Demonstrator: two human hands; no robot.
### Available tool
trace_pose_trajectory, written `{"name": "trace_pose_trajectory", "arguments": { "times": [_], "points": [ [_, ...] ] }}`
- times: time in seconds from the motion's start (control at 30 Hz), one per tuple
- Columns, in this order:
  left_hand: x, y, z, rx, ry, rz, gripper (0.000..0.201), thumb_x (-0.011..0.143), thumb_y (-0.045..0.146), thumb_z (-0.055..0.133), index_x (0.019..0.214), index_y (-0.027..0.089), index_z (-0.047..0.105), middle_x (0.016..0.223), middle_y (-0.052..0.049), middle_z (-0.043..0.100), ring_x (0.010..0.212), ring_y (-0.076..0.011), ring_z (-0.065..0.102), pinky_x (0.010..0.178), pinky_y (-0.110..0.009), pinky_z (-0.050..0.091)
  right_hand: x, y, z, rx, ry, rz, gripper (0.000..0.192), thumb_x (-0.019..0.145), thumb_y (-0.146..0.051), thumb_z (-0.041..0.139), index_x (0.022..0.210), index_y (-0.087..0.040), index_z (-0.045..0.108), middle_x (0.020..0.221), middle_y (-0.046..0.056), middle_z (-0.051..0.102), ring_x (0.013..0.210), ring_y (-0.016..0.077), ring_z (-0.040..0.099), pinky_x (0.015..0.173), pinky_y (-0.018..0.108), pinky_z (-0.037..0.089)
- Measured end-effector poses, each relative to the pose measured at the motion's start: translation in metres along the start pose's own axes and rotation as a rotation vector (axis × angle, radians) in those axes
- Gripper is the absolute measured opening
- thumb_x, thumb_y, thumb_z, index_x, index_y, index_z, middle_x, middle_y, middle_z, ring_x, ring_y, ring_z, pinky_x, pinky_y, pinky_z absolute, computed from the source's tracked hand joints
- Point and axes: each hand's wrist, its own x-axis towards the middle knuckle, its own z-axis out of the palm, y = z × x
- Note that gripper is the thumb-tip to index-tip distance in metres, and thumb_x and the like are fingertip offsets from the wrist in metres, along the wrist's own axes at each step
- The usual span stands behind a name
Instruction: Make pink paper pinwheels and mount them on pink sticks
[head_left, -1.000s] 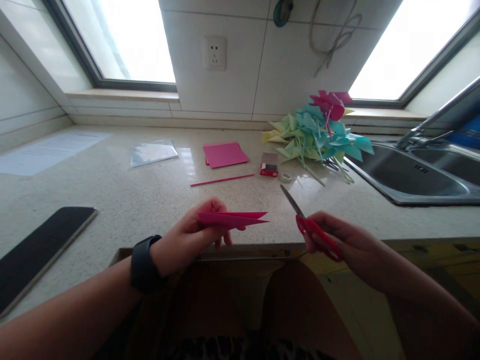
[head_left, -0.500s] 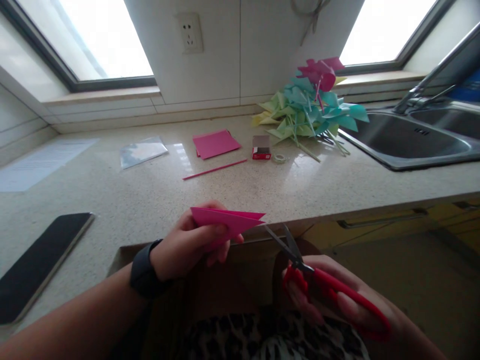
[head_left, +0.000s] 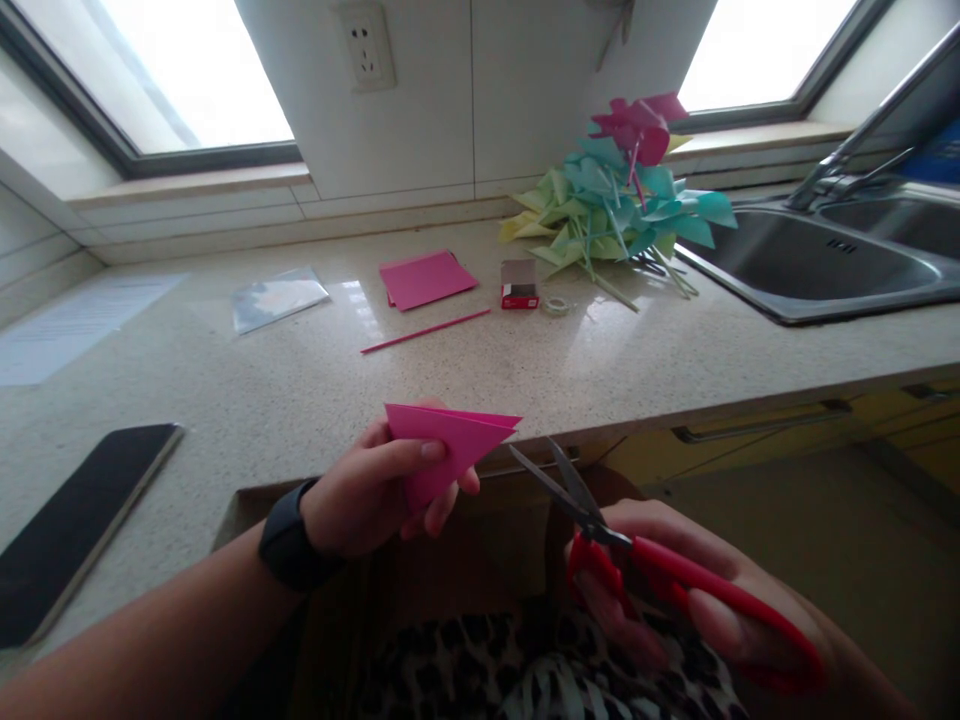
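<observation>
From the head camera, the left hand [head_left: 367,490] reaches in from the lower left, a dark watch [head_left: 289,540] on its wrist, and is closed in a pinch on a folded pink paper triangle [head_left: 446,440]. The thumb lies on top of the paper and the fingers curl beneath it. The paper's sharp tip points right, level with the counter's front edge.

The right hand [head_left: 675,600] comes in from the lower right, lower than the left and over the lap. Its fingers are wrapped through the red handles of a pair of scissors [head_left: 600,525], gripping them firmly. The blades stand parted in a narrow V and point up and to the left, their tips just below and beside the paper's tip; whether they touch it cannot be told.

On the speckled countertop [head_left: 300,390] a small red box [head_left: 518,284] stands open, its contents too small to tell. The steel sink [head_left: 817,265] at the right shows a bare basin.

Further back lie a pink paper stack [head_left: 426,278], a pink stick [head_left: 425,331], a clear plastic sleeve [head_left: 276,298], and a heap of paper pinwheels [head_left: 619,200]. A dark phone [head_left: 75,520] lies at the left.
</observation>
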Motion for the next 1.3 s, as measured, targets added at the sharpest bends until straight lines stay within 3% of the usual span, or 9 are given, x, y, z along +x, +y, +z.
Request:
{"name": "trace_pose_trajectory", "arguments": {
  "times": [0.7,0.97,1.1,1.3],
  "points": [
    [-0.001,-0.002,0.001,0.008,-0.01,-0.037,0.017,0.084,0.028,0.071,0.089,0.012,0.071,0.077,-0.009,0.077,0.045,-0.0111,0.065,0.035,-0.012,0.044,0.002,-0.008,0.004,-0.048,0.022,0.094,0.047,0.088,-0.064,0.06,0.095,-0.017,0.055,0.073,-0.002,0.04,0.059,0.0075,0.028,0.05,0.02,0.022],
    [-0.002,0.0,0.001,0.035,0.029,-0.043,0.024,0.083,0.032,0.071,0.084,0.008,0.073,0.074,-0.01,0.074,0.043,-0.0105,0.06,0.033,-0.014,0.04,-0.002,-0.006,0.001,-0.07,0.058,0.118,0.053,0.083,-0.068,0.063,0.096,-0.016,0.061,0.076,0.0,0.046,0.06,0.0089,0.037,0.052,0.022,0.029],
    [-0.001,-0.003,0.0,0.021,0.015,-0.03,0.019,0.085,0.03,0.07,0.089,0.012,0.069,0.077,-0.008,0.076,0.044,-0.0115,0.063,0.035,-0.015,0.041,-0.001,-0.01,0.004,-0.088,0.097,0.156,0.049,0.083,-0.064,0.065,0.095,-0.017,0.061,0.08,0.001,0.048,0.065,0.0106,0.044,0.055,0.022,0.033],
    [-0.001,-0.003,0.001,0.043,-0.032,-0.062,0.017,0.087,0.03,0.071,0.09,0.013,0.067,0.08,-0.008,0.078,0.047,-0.0112,0.065,0.036,-0.012,0.043,0.003,-0.013,0.003,-0.115,0.059,0.127,0.047,0.086,-0.062,0.063,0.093,-0.016,0.059,0.078,0.0,0.046,0.063,0.0093,0.04,0.055,0.021,0.031]
  ]
}}
